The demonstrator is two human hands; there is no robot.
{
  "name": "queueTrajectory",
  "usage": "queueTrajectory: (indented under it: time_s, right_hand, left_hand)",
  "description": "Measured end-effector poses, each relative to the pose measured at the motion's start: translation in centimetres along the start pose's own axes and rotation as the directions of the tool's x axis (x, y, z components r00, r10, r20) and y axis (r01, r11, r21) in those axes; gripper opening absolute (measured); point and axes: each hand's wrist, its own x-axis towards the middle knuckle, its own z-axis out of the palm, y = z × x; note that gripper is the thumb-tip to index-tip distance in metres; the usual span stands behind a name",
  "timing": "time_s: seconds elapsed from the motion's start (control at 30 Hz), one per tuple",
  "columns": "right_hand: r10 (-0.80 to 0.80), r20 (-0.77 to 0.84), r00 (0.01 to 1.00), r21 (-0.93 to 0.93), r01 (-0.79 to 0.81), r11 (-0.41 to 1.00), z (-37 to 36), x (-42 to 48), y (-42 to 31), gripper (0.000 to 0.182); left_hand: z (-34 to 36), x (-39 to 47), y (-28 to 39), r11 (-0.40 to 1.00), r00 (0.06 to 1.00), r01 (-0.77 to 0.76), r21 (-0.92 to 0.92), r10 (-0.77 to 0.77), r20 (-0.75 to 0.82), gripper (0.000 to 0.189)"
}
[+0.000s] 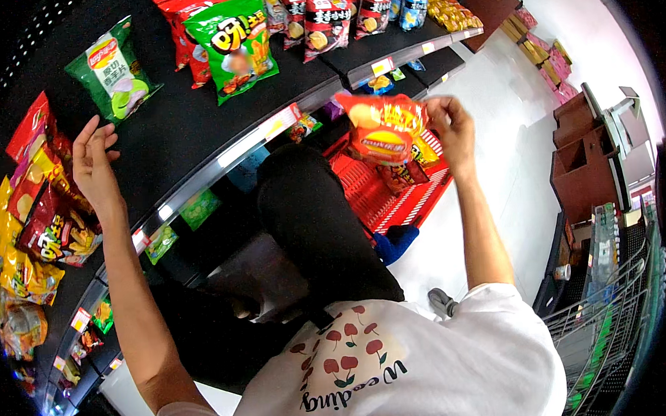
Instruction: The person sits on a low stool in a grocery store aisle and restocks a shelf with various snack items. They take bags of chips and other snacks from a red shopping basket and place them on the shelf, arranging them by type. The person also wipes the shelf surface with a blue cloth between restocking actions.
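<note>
My right hand point(451, 126) grips an orange-red bag of Lay's chips point(384, 129) by its edge, above a red plastic shopping basket point(360, 198) on the floor. Inside the basket lie a dark red snack bag point(403, 176) and a yellow one point(426, 151), both partly covered by the bag I hold. My left hand point(94, 157) is over the black shelf with its fingers apart and nothing held. It is close to the lower edge of an upright dark green bag of Lay's chips point(116, 78). A bright green snack bag point(236, 50) stands farther right on the shelf.
Several red, yellow and dark red snack bags point(60, 225) fill the shelf's left end. More small bags point(327, 21) stand at its back right. Price tags line the curved shelf edge point(247, 147). A wire cart or rack point(599, 313) is at lower right, below brown counters point(585, 169).
</note>
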Motion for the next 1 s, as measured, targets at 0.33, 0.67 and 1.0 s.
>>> queueTrajectory:
  time_s: [0.33,0.67,1.0]
  right_hand:
    - [0.338,-0.313,0.888,0.051,-0.34,0.939,-3.0,-10.8,24.3,0.013]
    - [0.317,-0.253,0.914,-0.451,-0.402,0.797,-4.3,-13.5,27.6,0.026]
    - [0.185,-0.122,0.975,-0.053,-0.192,0.98,3.1,-5.9,12.0,0.018]
  left_hand:
    - [0.9,0.0,-2.8,0.998,0.997,0.005,0.059,-0.009,0.08,0.028]
    - [1.2,0.1,-3.7,0.993,0.992,0.071,0.1,-0.08,0.094,0.03]
    - [0.7,1.5,-4.9,0.995,0.997,0.042,0.094,-0.047,0.055,0.027]
